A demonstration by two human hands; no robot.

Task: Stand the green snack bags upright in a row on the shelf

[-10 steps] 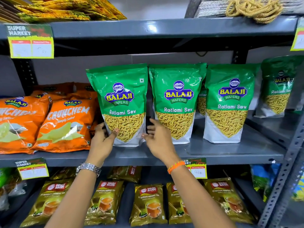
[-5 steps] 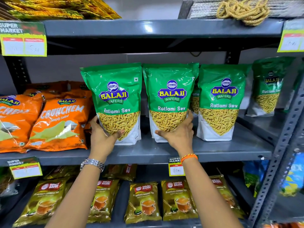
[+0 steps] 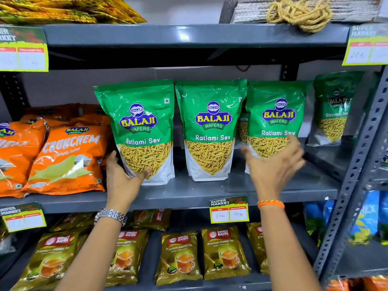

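Note:
Three green snack bags stand upright side by side on the grey middle shelf [image 3: 189, 194]: a left bag [image 3: 138, 122], a middle bag [image 3: 210, 127] and a right bag [image 3: 275, 114]. Another green bag [image 3: 242, 127] peeks out behind, between the middle and right ones. A fourth front bag [image 3: 333, 110] stands further right, in shadow. My left hand [image 3: 121, 177] grips the lower left corner of the left bag. In front of the right bag's lower part, my right hand [image 3: 275, 164] hovers with fingers spread, blurred, holding nothing.
Orange snack bags [image 3: 67, 156] lean at the left of the same shelf, touching the left green bag. Tea packets [image 3: 180, 255] lie on the shelf below. A perforated metal upright [image 3: 357, 164] stands at the right. Price tags [image 3: 228, 208] hang on the shelf edges.
My right hand has let go of the middle bag and moved right, in front of the right bag. My left hand stays on the left bag.

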